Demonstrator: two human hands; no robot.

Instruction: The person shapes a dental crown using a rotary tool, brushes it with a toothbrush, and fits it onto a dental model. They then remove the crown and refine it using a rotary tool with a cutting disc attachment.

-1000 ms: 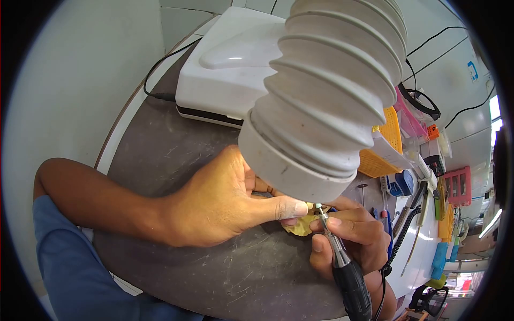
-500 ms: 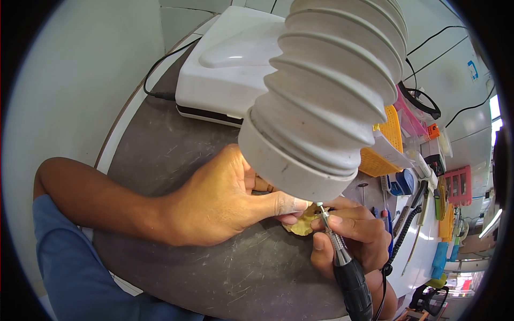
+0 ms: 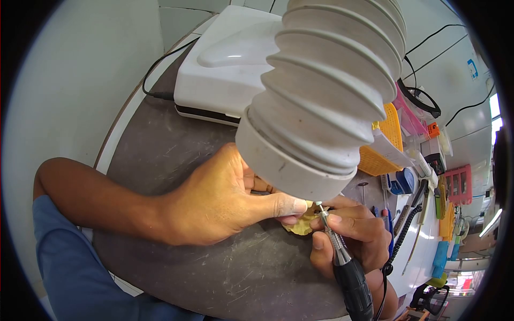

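Observation:
My left hand (image 3: 225, 200) is closed, its thumb pressing on a pale yellow piece (image 3: 301, 225) that shows below the fingertips. My right hand (image 3: 356, 230) grips a rotary handpiece (image 3: 342, 255) with a metal front and a black body, held like a pen. The small light tip of the tool touches or nearly touches the top of the yellow piece; which of the two I cannot tell. A wide ribbed grey hose (image 3: 326, 96) hangs over both hands, and its rim hides part of the fingers and of the piece.
A white machine (image 3: 225, 80) with a black cable stands at the back of the scratched grey table (image 3: 176, 273). To the right are a yellow basket (image 3: 375, 160), a blue item (image 3: 405, 182), hand tools, a coiled black cord (image 3: 402, 232) and a pink rack (image 3: 458, 184).
The view has shifted very slightly. Both hands keep their grips, and the handpiece stays almost in the same spot.

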